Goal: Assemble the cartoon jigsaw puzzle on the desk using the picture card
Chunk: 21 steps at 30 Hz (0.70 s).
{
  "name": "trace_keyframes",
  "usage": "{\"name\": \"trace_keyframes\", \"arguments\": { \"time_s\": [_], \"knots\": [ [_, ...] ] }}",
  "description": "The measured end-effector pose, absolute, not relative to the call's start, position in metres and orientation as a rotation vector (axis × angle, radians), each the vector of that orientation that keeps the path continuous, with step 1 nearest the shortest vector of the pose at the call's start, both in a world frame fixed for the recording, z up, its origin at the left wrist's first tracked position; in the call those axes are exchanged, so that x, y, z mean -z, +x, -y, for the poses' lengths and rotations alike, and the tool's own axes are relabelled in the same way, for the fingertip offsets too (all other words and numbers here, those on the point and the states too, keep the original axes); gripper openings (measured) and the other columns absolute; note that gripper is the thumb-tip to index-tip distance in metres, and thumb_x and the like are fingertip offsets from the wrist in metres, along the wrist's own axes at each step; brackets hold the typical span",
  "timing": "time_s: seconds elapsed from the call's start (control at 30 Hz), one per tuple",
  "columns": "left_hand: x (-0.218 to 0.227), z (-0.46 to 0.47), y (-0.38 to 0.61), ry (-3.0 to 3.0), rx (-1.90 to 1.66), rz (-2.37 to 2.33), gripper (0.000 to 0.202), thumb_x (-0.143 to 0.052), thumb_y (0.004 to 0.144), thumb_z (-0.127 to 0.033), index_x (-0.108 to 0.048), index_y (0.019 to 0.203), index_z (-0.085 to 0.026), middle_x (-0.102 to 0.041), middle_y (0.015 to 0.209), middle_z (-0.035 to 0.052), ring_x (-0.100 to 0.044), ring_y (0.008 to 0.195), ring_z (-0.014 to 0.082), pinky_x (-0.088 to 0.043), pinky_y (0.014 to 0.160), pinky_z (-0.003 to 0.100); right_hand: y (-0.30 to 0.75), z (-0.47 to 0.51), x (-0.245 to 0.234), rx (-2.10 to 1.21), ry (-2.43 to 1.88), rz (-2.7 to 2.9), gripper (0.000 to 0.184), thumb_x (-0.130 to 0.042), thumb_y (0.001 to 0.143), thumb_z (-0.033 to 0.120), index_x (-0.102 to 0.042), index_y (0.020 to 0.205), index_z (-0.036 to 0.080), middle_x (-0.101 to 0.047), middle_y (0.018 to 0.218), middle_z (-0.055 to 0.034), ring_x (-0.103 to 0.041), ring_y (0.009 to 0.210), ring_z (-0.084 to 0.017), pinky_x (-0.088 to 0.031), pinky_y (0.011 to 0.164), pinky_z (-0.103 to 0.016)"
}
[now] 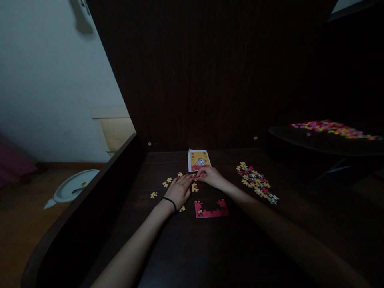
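Note:
My left hand (179,191), a black band at its wrist, lies flat on the dark tabletop with its fingers stretched forward. Its fingertips touch a small yellow jigsaw puzzle piece (194,175). At that same piece, the thumb and fingers of my right hand (208,177) are pinched together. Just below sits another yellow piece with a red mark (195,187). Nearer to me is a joined red strip of puzzle (212,213) with raised corners. Behind my fingers a picture card (199,160) shows a white animal on yellow and red.
Several loose yellow pieces (153,195) lie left of my left hand. A heap of yellow, red and white pieces (255,180) spreads at the right. Small bright bits (333,129) cover a dark raised surface. A dark side board (90,192) edges the left; a white round object (75,186) stands beyond.

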<state>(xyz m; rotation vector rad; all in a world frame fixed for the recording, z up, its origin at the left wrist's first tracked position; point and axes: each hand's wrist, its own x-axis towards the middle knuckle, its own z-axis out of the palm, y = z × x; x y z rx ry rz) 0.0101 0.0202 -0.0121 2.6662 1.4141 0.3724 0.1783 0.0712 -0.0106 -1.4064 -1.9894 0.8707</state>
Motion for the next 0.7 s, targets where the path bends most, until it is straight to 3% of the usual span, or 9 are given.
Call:
{"name": "trace_keyframes", "arguments": {
  "time_s": [0.7],
  "knots": [
    [0.0109,-0.0193,0.0103,2.665,-0.4,-1.416,0.041,-0.036,0.08,-0.014,-0.042,0.12,-0.015,-0.042,0.129,0.0076,-0.036,0.118,0.018,-0.029,0.098,0.039,0.1736,-0.064,0.0087,-0.604,-1.56,2.078,0.006,-0.056,0.069,0.016,-0.061,0.072,0.016,-0.06,0.066,-0.0002,-0.052,0.06,-0.011,-0.037,0.056,-0.022]
  ]
}}
